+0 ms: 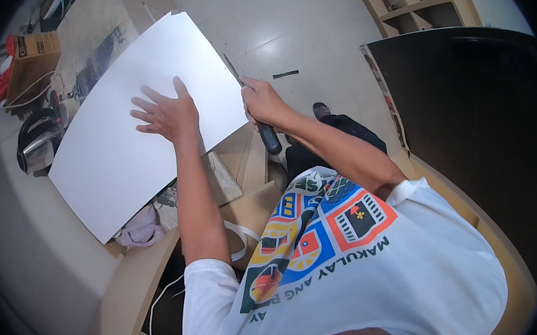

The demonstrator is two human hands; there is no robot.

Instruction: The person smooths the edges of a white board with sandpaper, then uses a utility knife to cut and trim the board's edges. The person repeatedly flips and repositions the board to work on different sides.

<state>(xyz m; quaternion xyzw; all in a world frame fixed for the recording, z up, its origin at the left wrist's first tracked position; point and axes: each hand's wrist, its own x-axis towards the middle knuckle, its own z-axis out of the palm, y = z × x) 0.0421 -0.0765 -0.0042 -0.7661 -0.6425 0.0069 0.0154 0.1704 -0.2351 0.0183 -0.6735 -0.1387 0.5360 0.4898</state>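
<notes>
A large white sheet [122, 103] lies across the work surface on my left, its right edge next to my right hand. My left hand [171, 115] is at the middle of the sheet with its fingers spread; I cannot tell whether the palm presses on it. My right hand [263, 103] is closed round a black-handled bladed tool [270, 140]. The thin pointed blade sticks up past the fist beside the sheet's right edge, and the black handle comes out below. The fist hides the tool's middle, so its exact kind is unclear.
A cardboard box [38, 53] and a black-handled kettle [40, 146] stand beyond the sheet's left side. A lilac cloth [140, 230] lies under its near edge. A small dark strip [285, 74] is on the tiled floor. A dark panel [468, 118] stands on the right, below wooden shelving [420, 7].
</notes>
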